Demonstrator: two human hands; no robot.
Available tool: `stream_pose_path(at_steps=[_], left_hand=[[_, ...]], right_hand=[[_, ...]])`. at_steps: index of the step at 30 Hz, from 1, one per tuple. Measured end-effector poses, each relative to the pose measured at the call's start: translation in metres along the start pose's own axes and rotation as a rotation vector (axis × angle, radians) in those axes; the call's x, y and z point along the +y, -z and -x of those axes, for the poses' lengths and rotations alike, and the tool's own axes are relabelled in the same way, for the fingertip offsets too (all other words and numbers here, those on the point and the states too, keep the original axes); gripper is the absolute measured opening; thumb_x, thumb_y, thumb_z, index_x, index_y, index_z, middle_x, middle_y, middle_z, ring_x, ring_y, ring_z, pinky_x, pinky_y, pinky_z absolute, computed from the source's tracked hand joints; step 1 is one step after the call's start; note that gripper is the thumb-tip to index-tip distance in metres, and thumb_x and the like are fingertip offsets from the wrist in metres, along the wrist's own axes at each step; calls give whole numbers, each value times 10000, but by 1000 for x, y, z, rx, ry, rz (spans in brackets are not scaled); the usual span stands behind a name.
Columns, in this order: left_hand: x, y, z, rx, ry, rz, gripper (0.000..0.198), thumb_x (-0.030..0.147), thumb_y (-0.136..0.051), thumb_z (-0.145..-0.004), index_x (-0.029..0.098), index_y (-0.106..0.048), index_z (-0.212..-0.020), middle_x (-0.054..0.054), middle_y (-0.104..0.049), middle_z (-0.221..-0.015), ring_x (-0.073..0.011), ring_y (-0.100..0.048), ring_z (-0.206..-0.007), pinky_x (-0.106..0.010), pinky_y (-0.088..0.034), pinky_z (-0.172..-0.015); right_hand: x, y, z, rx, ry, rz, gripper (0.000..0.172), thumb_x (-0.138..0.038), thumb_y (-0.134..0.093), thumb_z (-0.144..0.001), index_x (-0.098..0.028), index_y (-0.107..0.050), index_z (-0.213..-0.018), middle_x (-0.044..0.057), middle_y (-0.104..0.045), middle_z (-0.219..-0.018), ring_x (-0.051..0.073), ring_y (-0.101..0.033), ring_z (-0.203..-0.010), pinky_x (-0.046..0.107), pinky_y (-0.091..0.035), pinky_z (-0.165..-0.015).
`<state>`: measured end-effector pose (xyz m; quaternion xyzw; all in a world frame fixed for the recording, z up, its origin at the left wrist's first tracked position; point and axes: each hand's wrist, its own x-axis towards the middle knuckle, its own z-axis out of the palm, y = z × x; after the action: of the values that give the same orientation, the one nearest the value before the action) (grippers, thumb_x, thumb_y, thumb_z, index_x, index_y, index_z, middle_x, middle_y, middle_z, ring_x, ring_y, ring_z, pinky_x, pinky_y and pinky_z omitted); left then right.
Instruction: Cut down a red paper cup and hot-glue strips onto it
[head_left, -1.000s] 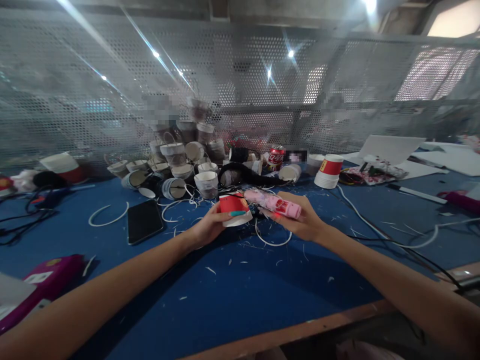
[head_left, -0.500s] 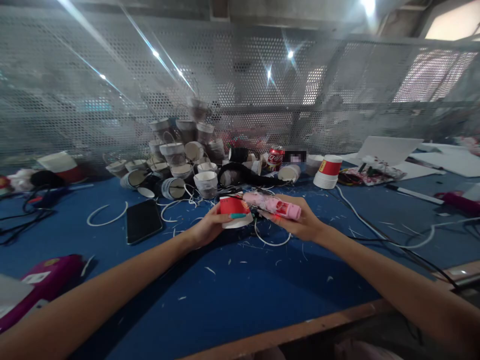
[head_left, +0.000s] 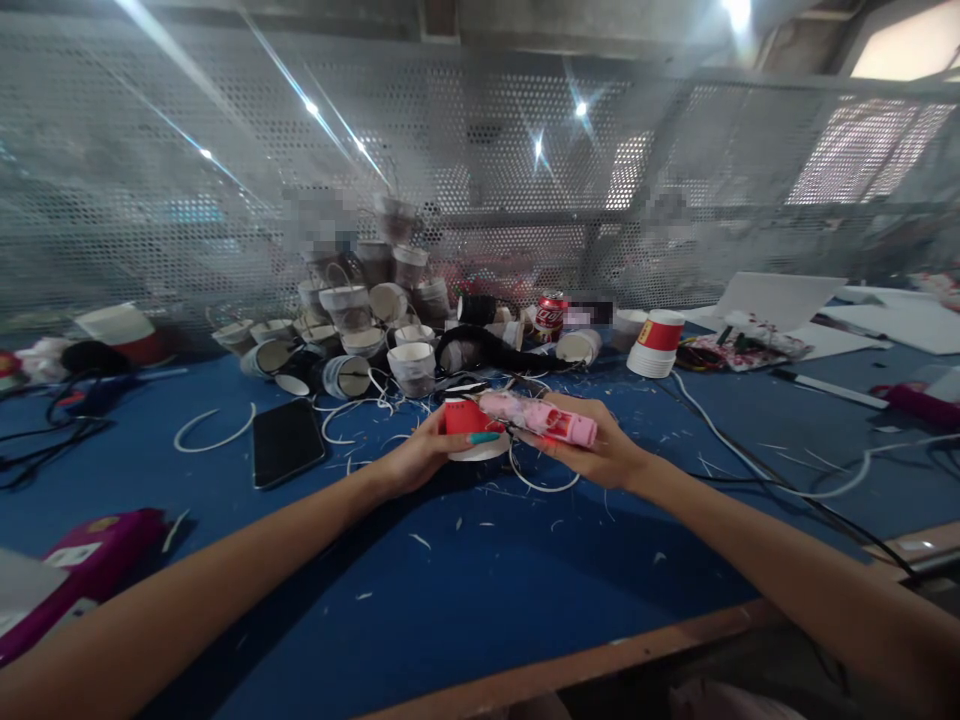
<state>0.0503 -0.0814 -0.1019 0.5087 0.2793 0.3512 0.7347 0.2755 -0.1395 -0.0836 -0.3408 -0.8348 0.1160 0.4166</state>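
A red and white paper cup (head_left: 471,420) is gripped in my left hand (head_left: 420,452), with the thumb lying across its side. My right hand (head_left: 600,445) is closed around a pink tool (head_left: 536,415) that looks like a glue gun. The tool's front end meets the right side of the cup. Dark strands lie at the cup's rim. What exactly happens where tool and cup meet is too small to tell.
Many wrapped small cups (head_left: 349,308) are piled behind my hands. A black phone (head_left: 287,443) lies to the left, near a purple object (head_left: 90,565). At the right stand stacked cups (head_left: 655,345), beside a white cable (head_left: 720,440). A red can (head_left: 550,315) stands behind.
The cup in my left hand has turned more upright and shifted slightly right. The pink tool has moved a little left and down with my right hand.
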Motion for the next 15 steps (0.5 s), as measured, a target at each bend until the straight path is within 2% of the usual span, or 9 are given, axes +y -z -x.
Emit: stream_pose_path(at_steps=[5, 9, 15], left_hand=[[0, 4, -2, -100, -62, -3, 428, 178, -728, -573, 163, -586, -977, -48, -692, -931, -201, -631, -865, -340, -433, -831], [-1, 4, -2, -71, -66, 8, 457, 174, -734, -554, 157, -589, -988, -49, -693, -926, -190, -633, -840, -310, -445, -793], [-3, 3, -1, -33, -16, -50, 472, 172, -771, -528, 180, -551, -946, 8, -690, -884, -147, -638, -791, -285, -459, -770]], right_hand=[[0, 3, -1, 34, -17, -11, 149, -317, -533, -829, -190, -525, -751, 0, -500, -681, 117, -456, -584, 276, -405, -546], [1, 4, 0, 37, -32, -35, 145, -324, -531, -831, -188, -532, -781, 7, -514, -700, 121, -466, -593, 278, -406, -552], [1, 0, 2, -20, 27, -7, 161, -249, -541, -823, -190, -455, -700, -19, -429, -660, 100, -400, -568, 256, -362, -521]])
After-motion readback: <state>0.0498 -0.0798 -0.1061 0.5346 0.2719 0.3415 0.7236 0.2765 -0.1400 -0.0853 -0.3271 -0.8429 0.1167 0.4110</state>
